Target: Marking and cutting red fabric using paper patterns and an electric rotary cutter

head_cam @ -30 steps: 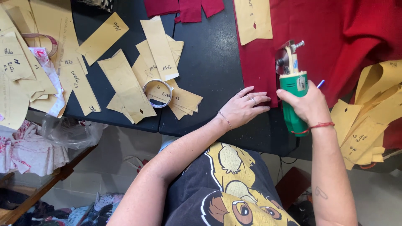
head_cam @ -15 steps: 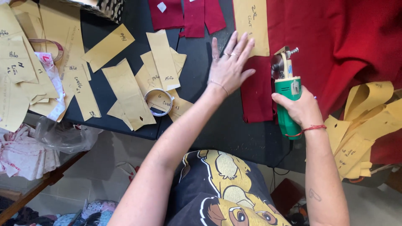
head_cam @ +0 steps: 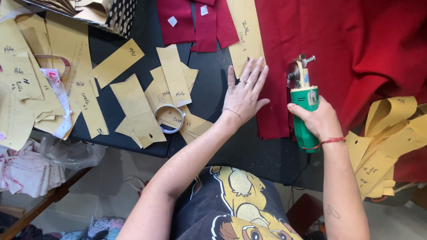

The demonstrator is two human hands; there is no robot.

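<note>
The left hand (head_cam: 245, 92) lies flat, fingers spread, on a yellow paper pattern (head_cam: 246, 33) (over red fabric (head_cam: 347, 49)), the right hand (head_cam: 316, 119) gripping a green rotary cutter (head_cam: 304, 109) on the black table (head_cam: 249, 151).

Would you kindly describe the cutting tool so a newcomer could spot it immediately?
Find the dark table and the red fabric on it. At the fabric's left edge the right hand grips a green-bodied cutter with a round blade, the only green thing there.
</note>
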